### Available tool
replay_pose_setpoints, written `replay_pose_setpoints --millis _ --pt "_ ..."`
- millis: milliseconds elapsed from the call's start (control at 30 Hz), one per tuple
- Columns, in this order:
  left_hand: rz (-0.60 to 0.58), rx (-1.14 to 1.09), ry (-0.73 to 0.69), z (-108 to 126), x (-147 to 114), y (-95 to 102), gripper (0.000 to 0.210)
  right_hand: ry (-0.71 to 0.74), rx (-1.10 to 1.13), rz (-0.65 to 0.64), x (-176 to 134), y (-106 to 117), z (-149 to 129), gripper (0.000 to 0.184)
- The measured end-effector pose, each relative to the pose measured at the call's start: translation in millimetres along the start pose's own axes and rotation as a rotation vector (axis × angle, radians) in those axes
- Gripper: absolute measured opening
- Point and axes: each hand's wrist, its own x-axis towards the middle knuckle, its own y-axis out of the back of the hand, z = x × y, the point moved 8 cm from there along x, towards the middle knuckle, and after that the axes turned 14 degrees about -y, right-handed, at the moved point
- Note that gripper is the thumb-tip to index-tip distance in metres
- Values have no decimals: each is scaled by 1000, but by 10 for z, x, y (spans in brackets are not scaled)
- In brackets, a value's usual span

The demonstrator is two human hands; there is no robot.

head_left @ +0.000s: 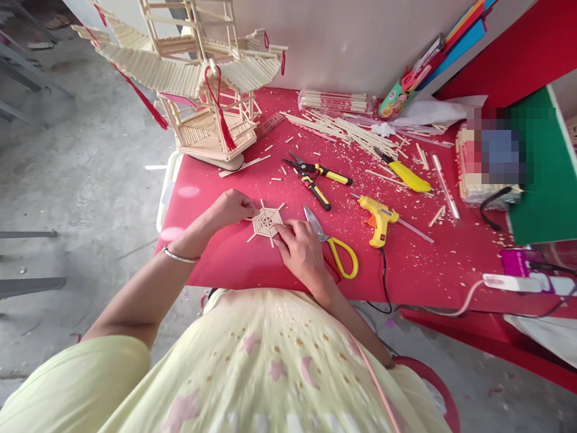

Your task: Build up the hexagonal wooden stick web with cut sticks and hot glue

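A small hexagonal web of wooden sticks (267, 223) lies flat near the front edge of the red table, its spokes poking out around it. My left hand (233, 206) pinches the tip of a spoke on its left side. On the right side, my right hand (301, 249) has thumb and fingertips closed on the web's edge. Scissors with yellow handles (345, 258) lie just beyond my right hand, one handle partly hidden by it. Wire cutters (313, 177) rest a little farther back with their handles spread. A yellow glue gun (377, 218) lies on its side to the right.
A stick-built pagoda model (216, 129) with red tassels stands at the back left. Loose sticks (351, 132), a yellow utility knife (409, 175) and wood scraps cover the back of the table (234, 264). A power strip (518, 282) with cords sits at right.
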Motion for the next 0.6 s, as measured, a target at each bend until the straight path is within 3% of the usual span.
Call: replay_pose_setpoints --millis 600 --pt "-27 -37 3 -34 -5 -20 33 14 15 34 -4 -12 19 36"
